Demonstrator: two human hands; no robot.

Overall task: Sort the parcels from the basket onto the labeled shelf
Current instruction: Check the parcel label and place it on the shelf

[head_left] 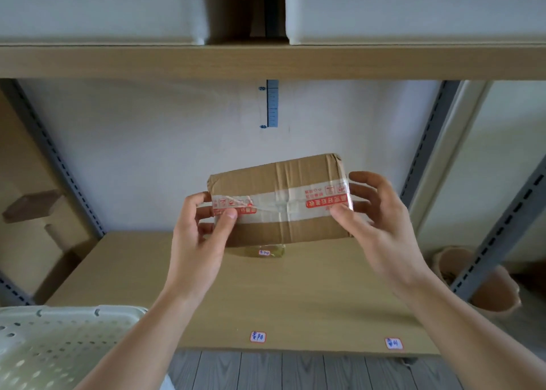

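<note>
A brown cardboard parcel, wrapped in a band of clear tape with red print, hangs above the middle of the wooden shelf board. My left hand grips its left end and my right hand grips its right end. A small label under clear tape lies on the board just below the parcel. Two handwritten labels are stuck on the board's front edge: one in the middle, one to the right. The white perforated basket sits at the lower left; its inside is not visible.
An upper wooden shelf carries two white boxes. Grey slotted uprights frame the bay on both sides. A height scale is stuck on the back wall. Clay pots stand at the right, cardboard at the left.
</note>
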